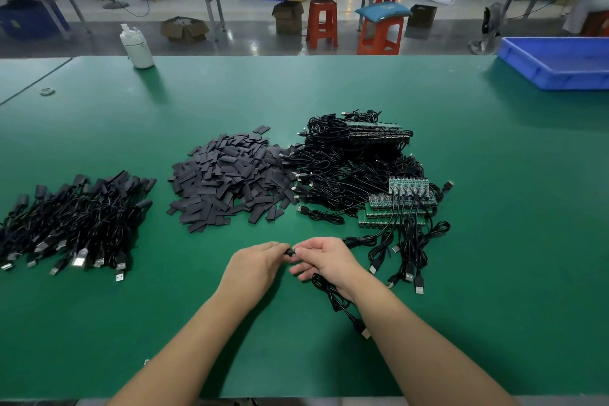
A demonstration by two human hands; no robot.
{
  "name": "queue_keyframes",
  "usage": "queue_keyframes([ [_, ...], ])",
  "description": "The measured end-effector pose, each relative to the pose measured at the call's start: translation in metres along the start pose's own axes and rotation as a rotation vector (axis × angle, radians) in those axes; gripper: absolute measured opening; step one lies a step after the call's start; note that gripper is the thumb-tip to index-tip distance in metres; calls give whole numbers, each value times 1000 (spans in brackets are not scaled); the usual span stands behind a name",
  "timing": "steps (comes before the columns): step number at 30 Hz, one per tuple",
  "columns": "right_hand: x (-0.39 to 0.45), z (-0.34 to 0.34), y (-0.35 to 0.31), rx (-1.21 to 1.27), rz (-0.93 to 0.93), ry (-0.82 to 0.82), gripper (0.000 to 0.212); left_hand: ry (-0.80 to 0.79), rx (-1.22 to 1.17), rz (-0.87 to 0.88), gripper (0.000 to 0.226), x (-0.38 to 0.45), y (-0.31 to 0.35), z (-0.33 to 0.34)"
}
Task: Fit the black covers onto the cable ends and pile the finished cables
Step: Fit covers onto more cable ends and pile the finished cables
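My left hand [255,262] and my right hand [324,259] meet fingertip to fingertip over the green table [329,86]. Between them sits a small black cover [290,252], pinched by the left fingers. The right hand grips a black cable [333,298] whose loop trails under the wrist and ends in a USB plug [364,333]. A heap of loose black covers [227,175] lies in the middle. Uncovered cables with green circuit boards [365,175] are stacked to the right. The pile of covered cables [75,221] lies at the left.
A white bottle [138,48] stands at the table's far left edge and a blue plastic crate [560,59] at the far right. A small ring-like item [47,91] lies far left. Red stools and cardboard boxes stand on the floor beyond.
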State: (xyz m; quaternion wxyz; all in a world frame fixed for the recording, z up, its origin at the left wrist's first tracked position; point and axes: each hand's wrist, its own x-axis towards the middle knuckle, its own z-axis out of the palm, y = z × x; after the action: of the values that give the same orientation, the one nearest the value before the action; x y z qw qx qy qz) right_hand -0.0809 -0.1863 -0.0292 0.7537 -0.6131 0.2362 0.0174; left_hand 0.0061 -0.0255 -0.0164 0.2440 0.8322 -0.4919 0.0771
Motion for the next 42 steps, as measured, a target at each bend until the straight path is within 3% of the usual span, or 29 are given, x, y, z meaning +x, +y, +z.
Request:
queue_keyframes([
  [5,1,0,1,-45,7,5,8,23,2,42,19,-4,1,2],
  [12,2,3,2,-125,-5,-21,11,-78,116,157,36,-8,-8,1],
  [18,4,4,3,-164,11,-20,13,-88,197,234,35,-9,-8,4],
  [24,3,4,4,-123,1,-31,12,-93,67,93,25,-5,-2,6],
  [28,2,4,5,-93,5,-44,15,-194,62,-38,30,0,-9,11],
  [31,3,1,4,-68,15,-50,12,-246,91,-23,30,1,-12,9],
  [37,6,-4,8,-1,8,-51,5,-125,17,-7,17,-2,-10,-2],
  [42,8,-5,10,-2,8,-48,5,-148,-14,10,21,-1,-7,-1],
])
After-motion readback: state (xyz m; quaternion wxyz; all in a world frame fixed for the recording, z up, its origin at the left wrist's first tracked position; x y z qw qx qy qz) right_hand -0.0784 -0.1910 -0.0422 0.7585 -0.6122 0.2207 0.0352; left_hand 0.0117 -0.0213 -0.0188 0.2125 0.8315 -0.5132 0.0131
